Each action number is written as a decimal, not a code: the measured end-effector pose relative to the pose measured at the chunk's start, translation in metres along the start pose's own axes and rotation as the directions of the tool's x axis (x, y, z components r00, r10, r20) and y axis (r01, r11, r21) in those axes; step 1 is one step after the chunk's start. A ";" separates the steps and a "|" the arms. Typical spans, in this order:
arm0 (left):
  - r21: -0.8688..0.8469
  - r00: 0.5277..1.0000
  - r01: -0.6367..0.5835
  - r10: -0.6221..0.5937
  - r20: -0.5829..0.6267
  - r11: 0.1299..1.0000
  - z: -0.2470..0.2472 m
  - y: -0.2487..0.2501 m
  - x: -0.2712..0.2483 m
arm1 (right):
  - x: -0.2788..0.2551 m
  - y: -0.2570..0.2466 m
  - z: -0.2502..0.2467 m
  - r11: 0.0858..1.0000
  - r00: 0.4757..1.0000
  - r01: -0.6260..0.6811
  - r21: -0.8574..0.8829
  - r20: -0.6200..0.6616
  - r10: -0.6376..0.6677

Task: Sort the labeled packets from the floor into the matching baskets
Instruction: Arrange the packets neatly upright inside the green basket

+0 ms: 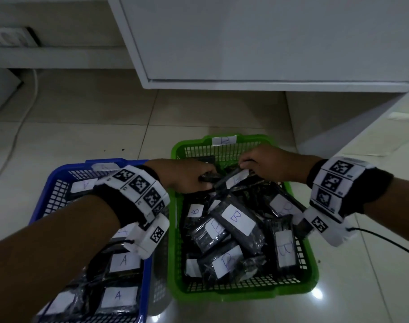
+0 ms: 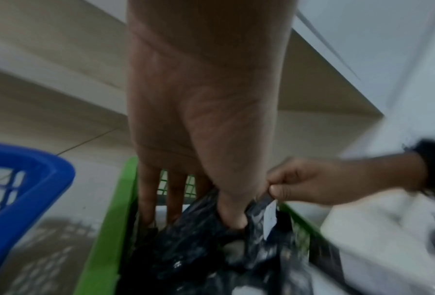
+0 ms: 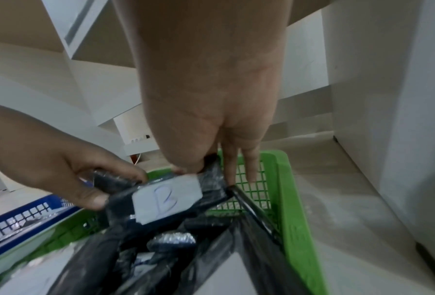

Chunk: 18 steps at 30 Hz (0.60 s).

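A green basket tagged B holds several black wrapped packets with white B labels. To its left, a blue basket tagged A holds several packets labeled A. Both hands are over the far end of the green basket and share one black B packet. My left hand grips its left end with thumb and curled fingers. My right hand pinches its far edge. The packet rests tilted on the pile.
A white cabinet overhangs the tiled floor just beyond the baskets. A power strip and a white cord lie at the far left. A black cable trails from my right wrist. Bare tiles lie right of the green basket.
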State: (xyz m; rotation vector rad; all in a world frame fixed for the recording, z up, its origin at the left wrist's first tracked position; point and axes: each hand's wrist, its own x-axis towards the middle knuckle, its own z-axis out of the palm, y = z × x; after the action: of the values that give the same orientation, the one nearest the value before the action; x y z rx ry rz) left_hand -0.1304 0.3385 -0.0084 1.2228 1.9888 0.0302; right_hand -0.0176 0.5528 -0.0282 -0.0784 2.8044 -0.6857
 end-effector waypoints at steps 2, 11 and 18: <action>-0.195 0.997 0.054 -0.064 -0.045 0.979 -0.005 0.001 -0.002 | 0.000 0.003 -0.005 0.999 0.997 -0.002 -0.033 -0.080 -0.001; -0.220 0.860 -0.013 -0.102 -0.501 0.975 -0.014 0.006 0.006 | -0.009 0.017 -0.015 0.978 0.977 -0.208 -0.007 -0.047 0.207; 0.251 0.924 0.097 0.007 -0.382 0.963 0.009 0.014 0.024 | -0.021 0.020 -0.020 0.962 0.959 -0.274 -0.001 -0.078 0.273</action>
State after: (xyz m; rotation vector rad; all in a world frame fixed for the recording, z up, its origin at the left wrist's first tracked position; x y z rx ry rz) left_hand -0.1201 0.3610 -0.0240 1.4242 2.4207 -0.0263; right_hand -0.0027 0.5820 -0.0157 0.3351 2.8140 -0.6162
